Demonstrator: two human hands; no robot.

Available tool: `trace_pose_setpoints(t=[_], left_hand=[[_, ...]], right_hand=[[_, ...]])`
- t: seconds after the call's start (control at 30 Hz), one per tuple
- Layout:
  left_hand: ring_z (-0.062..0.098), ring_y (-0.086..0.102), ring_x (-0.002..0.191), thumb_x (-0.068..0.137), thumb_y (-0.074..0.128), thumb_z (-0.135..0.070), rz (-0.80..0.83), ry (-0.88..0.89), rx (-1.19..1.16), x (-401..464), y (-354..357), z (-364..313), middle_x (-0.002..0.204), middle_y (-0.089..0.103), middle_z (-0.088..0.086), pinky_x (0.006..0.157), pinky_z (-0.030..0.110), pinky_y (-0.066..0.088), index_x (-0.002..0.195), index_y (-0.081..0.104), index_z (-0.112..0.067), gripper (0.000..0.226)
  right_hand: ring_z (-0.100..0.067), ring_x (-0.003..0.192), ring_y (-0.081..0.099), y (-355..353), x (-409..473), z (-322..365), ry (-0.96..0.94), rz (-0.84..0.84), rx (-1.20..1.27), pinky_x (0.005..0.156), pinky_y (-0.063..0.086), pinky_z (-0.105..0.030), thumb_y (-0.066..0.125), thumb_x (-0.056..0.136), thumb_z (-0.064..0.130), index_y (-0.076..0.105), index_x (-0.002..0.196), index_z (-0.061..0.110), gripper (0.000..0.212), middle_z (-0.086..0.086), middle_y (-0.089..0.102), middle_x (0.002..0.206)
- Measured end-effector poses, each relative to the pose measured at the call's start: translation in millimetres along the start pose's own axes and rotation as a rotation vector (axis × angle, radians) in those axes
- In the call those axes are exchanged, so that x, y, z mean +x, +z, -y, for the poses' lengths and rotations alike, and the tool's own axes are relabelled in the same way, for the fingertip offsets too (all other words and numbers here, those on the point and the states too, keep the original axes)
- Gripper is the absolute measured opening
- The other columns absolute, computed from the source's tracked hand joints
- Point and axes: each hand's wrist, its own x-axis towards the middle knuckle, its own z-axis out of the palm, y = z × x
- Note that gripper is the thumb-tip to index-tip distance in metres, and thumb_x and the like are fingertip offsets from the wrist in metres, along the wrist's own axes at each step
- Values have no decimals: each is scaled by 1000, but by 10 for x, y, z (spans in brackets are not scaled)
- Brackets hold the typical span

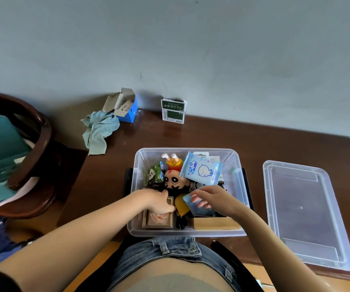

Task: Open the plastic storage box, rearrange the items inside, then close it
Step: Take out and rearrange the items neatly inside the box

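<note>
A clear plastic storage box (187, 232) is sitting open on a dark wooden tabletop (212, 135), its lid (306, 213) lying apart to the right. Inside are lying a panda-print cube (155, 173), an upside-down cartoon doll (175, 175), a blue wet-wipes pack (201, 168), a yellow object (182, 205), a wooden block (216, 224) and a framed picture (159, 218). The left hand (159, 202) is reaching down onto the frame, fingers curled over its edge. The right hand (214, 199) is pinching a small blue packet (193, 202). By the wall are standing an open blue carton (125, 106) beside a crumpled cloth (98, 131), and a green box (173, 111).
</note>
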Motion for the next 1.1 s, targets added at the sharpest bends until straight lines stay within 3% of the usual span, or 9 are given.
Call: trace_pose_setpoints(t=[0.13,0.2,0.27,0.4,0.53,0.73,0.87,1.0,1.1], left_hand=[[33,47,123,95,29,-59,-99,-3,241,-191,-49,-23,136,49,15,102,43,32,137,40,-5,68],[28,54,97,97,33,-41,-240,62,222,-312,-77,20,106,59,11,96,44,36,98,57,-10,39],[21,48,70,94,36,-25,-389,134,38,-425,-94,103,78,52,4,77,41,44,76,51,-12,26],[10,59,81,94,44,-21,-741,171,-375,-608,-89,369,90,64,-11,73,31,48,98,65,-25,22],[4,63,80,93,51,-16,-927,228,-677,-689,-58,530,82,68,-15,75,27,51,86,66,-31,23],[8,64,83,90,51,-2,-1025,134,-989,-537,51,491,84,69,-9,78,26,51,82,68,-25,30],[8,60,87,90,52,0,-1131,123,-1008,-433,123,458,92,61,-8,76,16,47,80,62,-33,36],[13,52,104,89,57,-5,-1185,29,-984,-344,182,518,108,50,-4,91,29,45,102,64,-22,23],[10,54,101,91,61,-13,-1122,4,-1057,-313,220,560,113,47,-3,81,20,45,111,55,-26,24]], right_hand=[[-18,87,65,46,80,249,-101,-67,-96,83,52,-36,50,96,29,70,101,14,26,1,70,93],[-12,83,63,90,145,410,-188,-147,-205,80,53,-32,51,95,31,71,102,16,26,4,71,93],[-7,82,60,165,230,553,-265,-228,-333,75,49,-25,52,93,30,71,102,20,23,5,71,95],[-19,107,54,347,462,756,-385,-299,-671,79,45,-30,53,88,22,59,119,16,31,-1,62,113],[-29,117,46,525,670,872,-389,-237,-1113,92,41,-36,57,87,20,48,122,9,38,-11,50,126],[-29,116,44,700,824,922,-328,-258,-1362,102,36,-43,62,83,8,46,128,3,48,-13,46,124],[-25,108,46,745,853,924,-313,-272,-1477,91,41,-38,66,83,18,52,124,5,44,-11,47,117],[-27,112,46,787,894,908,-293,-279,-1480,91,39,-36,67,81,21,47,124,6,50,-11,53,119],[-29,116,47,762,900,872,-329,-274,-1437,98,37,-40,70,79,24,47,124,7,53,-10,58,120]])
